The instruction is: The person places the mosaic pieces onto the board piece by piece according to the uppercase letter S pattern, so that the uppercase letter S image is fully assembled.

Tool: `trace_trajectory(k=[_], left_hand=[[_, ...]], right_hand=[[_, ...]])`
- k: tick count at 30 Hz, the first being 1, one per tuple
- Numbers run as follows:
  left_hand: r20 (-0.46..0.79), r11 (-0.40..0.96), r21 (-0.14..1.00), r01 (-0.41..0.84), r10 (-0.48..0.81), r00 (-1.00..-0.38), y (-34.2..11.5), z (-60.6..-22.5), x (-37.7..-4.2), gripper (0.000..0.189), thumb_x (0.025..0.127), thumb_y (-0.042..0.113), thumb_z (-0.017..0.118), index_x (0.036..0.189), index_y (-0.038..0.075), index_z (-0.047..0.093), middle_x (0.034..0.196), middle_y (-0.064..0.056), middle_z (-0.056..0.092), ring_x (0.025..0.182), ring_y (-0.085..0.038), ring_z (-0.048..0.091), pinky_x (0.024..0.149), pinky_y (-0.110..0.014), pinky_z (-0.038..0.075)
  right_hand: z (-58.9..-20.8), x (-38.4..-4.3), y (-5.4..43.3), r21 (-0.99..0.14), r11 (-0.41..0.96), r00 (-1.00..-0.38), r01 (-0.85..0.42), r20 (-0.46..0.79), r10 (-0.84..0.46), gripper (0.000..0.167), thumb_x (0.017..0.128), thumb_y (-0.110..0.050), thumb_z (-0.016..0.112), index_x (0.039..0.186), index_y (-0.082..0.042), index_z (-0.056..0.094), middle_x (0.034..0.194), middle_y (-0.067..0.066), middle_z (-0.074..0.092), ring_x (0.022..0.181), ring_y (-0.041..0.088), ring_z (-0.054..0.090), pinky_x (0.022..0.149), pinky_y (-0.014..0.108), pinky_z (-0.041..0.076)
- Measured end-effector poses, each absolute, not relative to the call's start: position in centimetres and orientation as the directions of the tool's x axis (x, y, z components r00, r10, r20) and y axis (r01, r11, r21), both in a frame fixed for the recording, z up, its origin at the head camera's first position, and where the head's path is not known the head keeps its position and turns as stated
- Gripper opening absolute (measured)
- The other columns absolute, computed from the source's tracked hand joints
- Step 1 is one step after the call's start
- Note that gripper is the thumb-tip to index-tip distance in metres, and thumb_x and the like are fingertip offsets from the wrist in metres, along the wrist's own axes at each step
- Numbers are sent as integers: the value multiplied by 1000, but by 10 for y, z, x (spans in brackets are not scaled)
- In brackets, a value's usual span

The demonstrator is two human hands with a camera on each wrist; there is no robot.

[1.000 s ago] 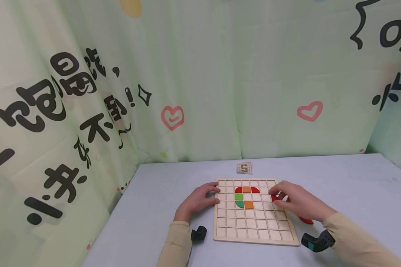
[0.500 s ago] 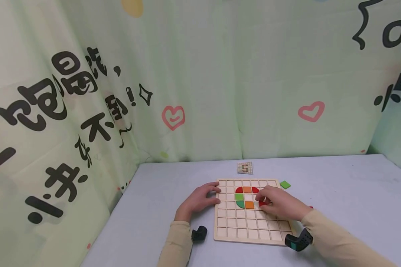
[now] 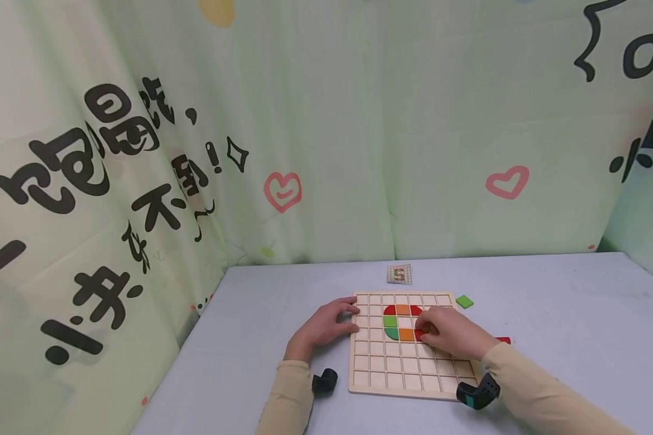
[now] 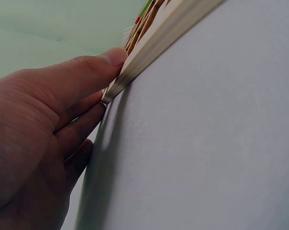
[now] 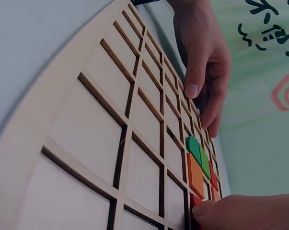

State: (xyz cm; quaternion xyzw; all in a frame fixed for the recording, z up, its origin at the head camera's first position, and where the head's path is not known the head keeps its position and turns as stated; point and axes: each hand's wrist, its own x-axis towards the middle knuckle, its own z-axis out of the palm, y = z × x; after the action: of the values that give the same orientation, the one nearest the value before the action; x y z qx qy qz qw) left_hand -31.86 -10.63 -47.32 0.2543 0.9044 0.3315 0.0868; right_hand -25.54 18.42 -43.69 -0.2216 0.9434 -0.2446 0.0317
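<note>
A wooden grid board point(image 3: 385, 365) lies on the table. My left hand point(image 3: 322, 324) rests at its left edge; in the left wrist view the thumb point(image 4: 94, 69) touches the rim, with the fingers extended along the side. Over the board, my right hand point(image 3: 457, 331) pinches a red tile point(image 3: 418, 335), which sits at a cell right of an orange tile point(image 3: 406, 334). The fingers partly cover its shape. Up the left side of the pattern run a rounded dark green tile point(image 3: 391, 333) and a light green tile point(image 3: 390, 321). A top row has a red tile point(image 3: 390, 310), an orange tile point(image 3: 402, 310) and another red tile point(image 3: 416, 310).
A small pattern card point(image 3: 399, 274) lies behind the board. Beyond its far right corner is a loose green tile point(image 3: 465, 301). A red piece point(image 3: 503, 340) shows partly behind my right wrist. A printed curtain point(image 3: 337, 151) hangs behind the table.
My right hand has moved left with the red tile, from the board's right edge to the cell beside the lower orange tile, and lowered it there. The left hand has stayed put.
</note>
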Motion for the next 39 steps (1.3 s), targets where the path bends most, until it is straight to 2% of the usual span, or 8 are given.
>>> trace_trajectory(k=[12, 22, 33, 39], left_hand=[[13, 647, 642, 412, 527, -850, -106, -471, -318, 38, 93, 23, 71, 127, 7, 66, 154, -5, 48, 146, -26, 40, 121, -43, 34], [10, 651, 643, 404, 520, -854, -106, -471, -317, 38, 93, 23, 70, 127, 7, 66, 154, -5, 48, 146, -25, 40, 121, -43, 34], [8, 655, 643, 396, 512, -859, -106, -473, -317, 38, 93, 24, 71, 127, 8, 67, 154, -5, 48, 146, -26, 41, 120, -44, 35], [9, 656, 641, 397, 512, -859, -106, -473, -317, 37, 93, 24, 71, 126, 8, 67, 154, -5, 48, 146, -26, 41, 120, -44, 35]], right_hand=[[-440, -256, 182, -520, 776, -915, -356, 27, -402, 11, 86, -12, 77, 96, -11, 71, 85, -6, 62, 76, 10, 51, 67, 23, 49], [-440, -257, 182, -514, 782, -918, -352, 27, -395, 11, 86, -11, 77, 95, -11, 71, 84, -6, 62, 77, 10, 51, 67, 23, 49], [-440, -253, 195, -537, 768, -924, -349, 61, -378, 17, 89, -14, 75, 104, -7, 72, 92, -4, 66, 80, 9, 54, 70, 24, 52], [-436, -256, 225, -565, 794, -967, -226, 28, -255, 29, 92, -17, 69, 116, 0, 67, 100, 5, 67, 89, 18, 60, 76, 36, 56]])
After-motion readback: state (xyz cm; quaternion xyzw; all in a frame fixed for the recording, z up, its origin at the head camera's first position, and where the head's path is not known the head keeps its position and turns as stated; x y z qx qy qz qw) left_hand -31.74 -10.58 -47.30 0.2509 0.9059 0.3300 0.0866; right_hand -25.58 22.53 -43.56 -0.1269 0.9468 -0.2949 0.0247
